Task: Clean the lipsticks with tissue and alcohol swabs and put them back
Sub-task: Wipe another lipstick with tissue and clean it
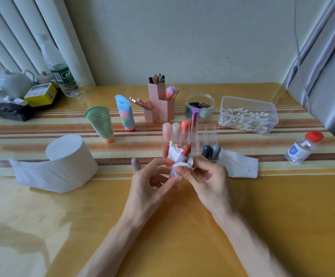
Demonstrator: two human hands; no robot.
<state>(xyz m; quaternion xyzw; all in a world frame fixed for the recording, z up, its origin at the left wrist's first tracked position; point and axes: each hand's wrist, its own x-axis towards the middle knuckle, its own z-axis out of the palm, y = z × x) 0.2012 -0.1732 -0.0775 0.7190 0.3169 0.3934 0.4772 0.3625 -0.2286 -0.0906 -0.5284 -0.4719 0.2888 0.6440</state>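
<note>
An open mauve lipstick [182, 156] with a red-brown bullet is held tilted over the table, just in front of the clear lipstick organizer [206, 134]. My left hand [152, 180] grips its lower barrel. My right hand [206, 178] pinches a small stained piece of tissue [173, 152] wrapped round the tube's collar. The lipstick's mauve cap [135, 163] stands on the table left of my hands. Several capped lipsticks stand in the organizer. A flat tissue [240, 164] with a used swab on it lies to the right.
A toilet paper roll [67, 158] stands at left. At right are an alcohol bottle [304, 146] with a red cap and a clear box of cotton swabs [246, 114]. Behind are a pink brush holder [158, 104], two tubes [100, 122], and a sponge jar [199, 106].
</note>
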